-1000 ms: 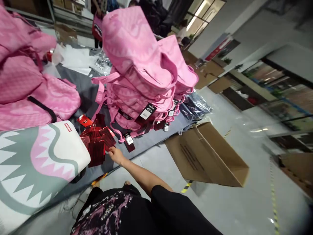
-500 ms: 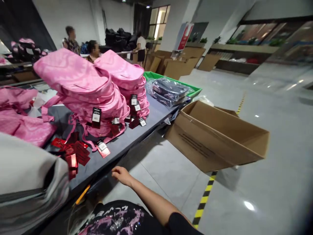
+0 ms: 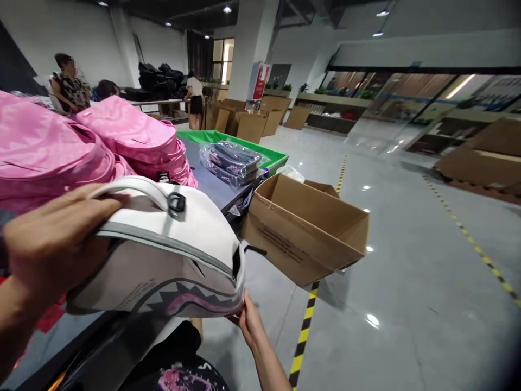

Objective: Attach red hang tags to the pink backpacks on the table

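Note:
A white backpack (image 3: pixel 203 217) with grey zip trim and a shark-mouth print is held up in front of me, lying on its side above the table edge. My left hand (image 3: pixel 61 233) grips its upper left part near the carry handle, fingers closed over the top. At its lower right end, my right hand (image 3: pixel 249 320) is closed on the bottom edge, with some fingers hidden behind the bag. Behind it, pink backpacks (image 3: pixel 134 130) are stacked on the grey table (image 3: pixel 197 163).
Clear-wrapped packages (image 3: pixel 232 157) lie at the table's far end beside a green-rimmed bin (image 3: pixel 280 160). A cardboard box (image 3: pixel 285 233) stands on the floor to the right, near yellow-black tape (image 3: pixel 305 336). Two people (image 3: pixel 69 87) stand in the background.
The white backpack has come up from the lower left toward the middle. My left hand has come into view on it, and my right hand has taken hold. The view has turned right.

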`<state>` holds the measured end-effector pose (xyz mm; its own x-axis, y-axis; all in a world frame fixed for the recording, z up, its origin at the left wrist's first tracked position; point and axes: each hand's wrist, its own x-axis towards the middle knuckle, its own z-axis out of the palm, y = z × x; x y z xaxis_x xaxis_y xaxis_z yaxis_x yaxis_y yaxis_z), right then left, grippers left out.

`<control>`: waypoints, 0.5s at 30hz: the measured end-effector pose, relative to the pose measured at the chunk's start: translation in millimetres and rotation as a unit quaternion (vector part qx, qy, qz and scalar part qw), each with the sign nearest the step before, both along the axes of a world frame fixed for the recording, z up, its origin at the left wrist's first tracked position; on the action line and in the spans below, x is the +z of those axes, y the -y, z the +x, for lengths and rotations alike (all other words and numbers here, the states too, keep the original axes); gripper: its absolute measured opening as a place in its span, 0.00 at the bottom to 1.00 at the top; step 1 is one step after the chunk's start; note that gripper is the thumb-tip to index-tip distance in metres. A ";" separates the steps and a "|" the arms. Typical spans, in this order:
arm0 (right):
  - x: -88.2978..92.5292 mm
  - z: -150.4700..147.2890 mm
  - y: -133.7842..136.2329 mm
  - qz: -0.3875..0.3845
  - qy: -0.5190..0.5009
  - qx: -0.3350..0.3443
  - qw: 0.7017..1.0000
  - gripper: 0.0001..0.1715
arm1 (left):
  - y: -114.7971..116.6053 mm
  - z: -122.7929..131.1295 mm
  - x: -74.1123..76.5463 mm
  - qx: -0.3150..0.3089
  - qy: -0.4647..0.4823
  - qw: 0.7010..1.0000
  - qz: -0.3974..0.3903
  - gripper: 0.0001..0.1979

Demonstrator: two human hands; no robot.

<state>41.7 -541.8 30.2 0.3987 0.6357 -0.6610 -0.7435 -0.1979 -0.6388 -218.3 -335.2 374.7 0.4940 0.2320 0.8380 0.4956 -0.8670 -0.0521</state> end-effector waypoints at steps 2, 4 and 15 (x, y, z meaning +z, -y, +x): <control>-13.0 27.7 -4.7 -0.037 -0.001 -0.044 0.998 0.33 | -17.1 44.3 -10.2 -0.057 -0.022 0.995 0.083 0.13; -25.4 57.7 -16.2 -0.045 0.000 -0.074 0.996 0.34 | -42.2 90.2 -18.5 -0.103 -0.024 0.988 0.112 0.14; -16.1 232.7 -181.8 -0.050 0.044 -0.095 0.993 0.32 | -193.2 271.4 -5.0 -0.130 0.049 0.987 0.085 0.12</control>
